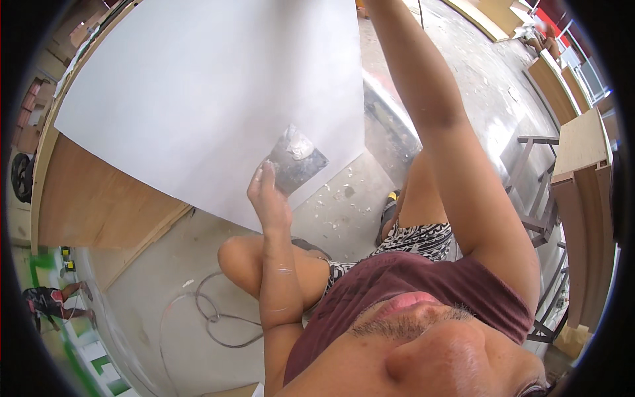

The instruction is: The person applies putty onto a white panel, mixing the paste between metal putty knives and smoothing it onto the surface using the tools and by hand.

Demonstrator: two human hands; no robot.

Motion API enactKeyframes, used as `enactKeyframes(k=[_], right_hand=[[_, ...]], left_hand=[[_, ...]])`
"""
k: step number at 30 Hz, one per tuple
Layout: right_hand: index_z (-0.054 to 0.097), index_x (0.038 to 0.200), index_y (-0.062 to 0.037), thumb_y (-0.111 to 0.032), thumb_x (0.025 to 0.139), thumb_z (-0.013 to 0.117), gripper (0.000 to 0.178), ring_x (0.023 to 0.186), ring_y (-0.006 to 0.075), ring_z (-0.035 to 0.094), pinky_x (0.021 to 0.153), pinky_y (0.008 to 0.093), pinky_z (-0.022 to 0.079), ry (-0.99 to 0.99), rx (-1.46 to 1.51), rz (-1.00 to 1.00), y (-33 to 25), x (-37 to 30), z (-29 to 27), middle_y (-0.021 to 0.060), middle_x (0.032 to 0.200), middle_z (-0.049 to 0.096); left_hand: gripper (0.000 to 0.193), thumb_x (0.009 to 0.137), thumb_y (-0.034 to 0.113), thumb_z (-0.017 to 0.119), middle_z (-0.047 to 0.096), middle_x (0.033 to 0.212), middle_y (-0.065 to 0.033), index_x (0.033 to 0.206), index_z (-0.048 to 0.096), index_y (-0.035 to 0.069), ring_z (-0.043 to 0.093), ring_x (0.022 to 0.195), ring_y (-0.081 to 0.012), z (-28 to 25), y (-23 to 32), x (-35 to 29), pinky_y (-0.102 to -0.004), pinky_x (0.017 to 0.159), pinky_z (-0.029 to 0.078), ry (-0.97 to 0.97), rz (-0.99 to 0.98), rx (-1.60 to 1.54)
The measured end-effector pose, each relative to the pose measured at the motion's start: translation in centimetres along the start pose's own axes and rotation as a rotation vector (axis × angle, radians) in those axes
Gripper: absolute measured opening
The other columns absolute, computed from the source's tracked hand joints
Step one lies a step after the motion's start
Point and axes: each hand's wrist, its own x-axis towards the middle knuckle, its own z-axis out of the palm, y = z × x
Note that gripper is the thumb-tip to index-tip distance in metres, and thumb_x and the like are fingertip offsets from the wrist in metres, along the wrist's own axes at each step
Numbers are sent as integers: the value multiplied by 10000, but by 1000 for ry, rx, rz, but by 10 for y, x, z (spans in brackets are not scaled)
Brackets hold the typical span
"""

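Observation:
My left hand (270, 198) is closed on the lower left edge of a flat, square grey metal putty plate (301, 173). A lump of white putty (299, 147) sits on the upper part of the plate. Behind it stretches a large smooth white panel (198, 86), partly covered by the plate and my left hand. My right arm (433, 92) is raised and runs out past the top edge of the picture, so the right hand and anything in it are hidden.
Bare wooden board (112, 198) adjoins the white panel at lower left. A thin hose (213, 317) coils on the scrap-strewn concrete floor (344, 212). Wooden furniture pieces (585, 159) and dark metal stands (539, 192) are on the right. Another person (49, 301) is at far left.

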Motion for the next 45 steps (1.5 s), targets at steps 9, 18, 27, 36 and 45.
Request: enactKeyframes(k=[9,18,27,36,45], right_hand=[[571,1282,-15,0,884,478,409,952,369,696,771,464,569,-150,-53,-558,-50,-100,2,207,1111,688],[664,1235,-78,-94,887,502,385,913,430,684,814,487,536,-56,111,-213,10,-72,-31,277,946,693],[728,1113,-81,-79,833,467,383,895,319,716,809,416,529,-116,333,-44,55,-23,-10,229,940,722],[596,1321,-98,-40,868,517,464,804,379,707,747,501,569,-149,43,-297,-31,-103,10,236,852,704],[596,1340,-302,-94,879,477,519,974,279,707,763,441,567,-440,-55,-541,-1,-183,-2,74,1134,714]], left_hand=[[343,1032,181,525,608,1140,-110,1208,570,-109,586,1053,-187,3,-4,4,-339,950,470,-38,15,-1],[348,1036,183,510,618,1136,-125,1204,572,-115,597,1056,-198,5,0,-1,-347,948,474,-15,8,8],[327,1029,169,515,610,1120,-114,1184,577,-111,584,1045,-190,-2,0,-1,-344,944,463,-22,35,1],[317,1029,181,526,606,1101,-99,1167,577,-100,570,1040,-179,-1,5,-5,-343,934,462,-16,22,-17],[331,1033,176,516,606,1139,-115,1196,567,-108,583,1050,-189,0,-2,-1,-344,944,470,-36,1,1]])
